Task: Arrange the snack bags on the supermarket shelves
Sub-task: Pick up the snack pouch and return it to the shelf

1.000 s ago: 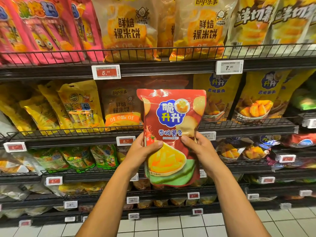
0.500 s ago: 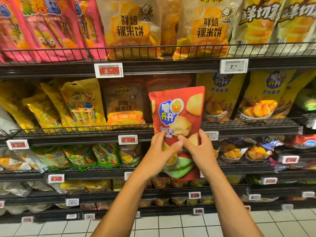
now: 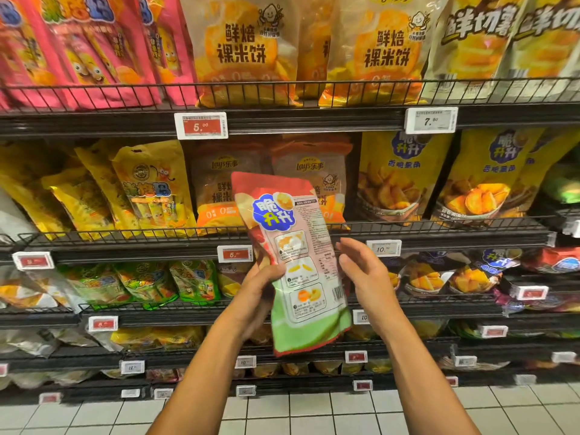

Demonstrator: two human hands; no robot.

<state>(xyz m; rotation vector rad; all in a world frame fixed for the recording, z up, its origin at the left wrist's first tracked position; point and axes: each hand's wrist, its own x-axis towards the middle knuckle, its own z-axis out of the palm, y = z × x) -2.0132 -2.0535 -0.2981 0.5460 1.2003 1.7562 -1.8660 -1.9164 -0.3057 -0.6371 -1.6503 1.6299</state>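
A red and green snack bag point(image 3: 298, 246) with a blue logo stands upright in front of the shelves, its printed back panel turned toward me. My left hand point(image 3: 262, 296) grips its lower left edge, thumb on the back panel. Just right of the bag, my right hand point(image 3: 361, 268) hovers with fingers spread, holding nothing. Behind the bag, orange bags point(image 3: 226, 189) stand on the second wire shelf point(image 3: 125, 238), with yellow bags carrying the same blue logo point(image 3: 398, 180) to their right.
Wire-fronted shelves run the full width, packed with pink bags point(image 3: 78, 48) and pale orange bags point(image 3: 244, 48) on top, yellow bags point(image 3: 147, 189) at left and green bags point(image 3: 141, 284) lower down. Price tags point(image 3: 201, 125) clip to the shelf edges. White floor tiles point(image 3: 282, 412) lie below.
The bag has turned from front-facing to back-facing and shifted slightly right. My right hand has let go and opened beside it; my left hand keeps hold.
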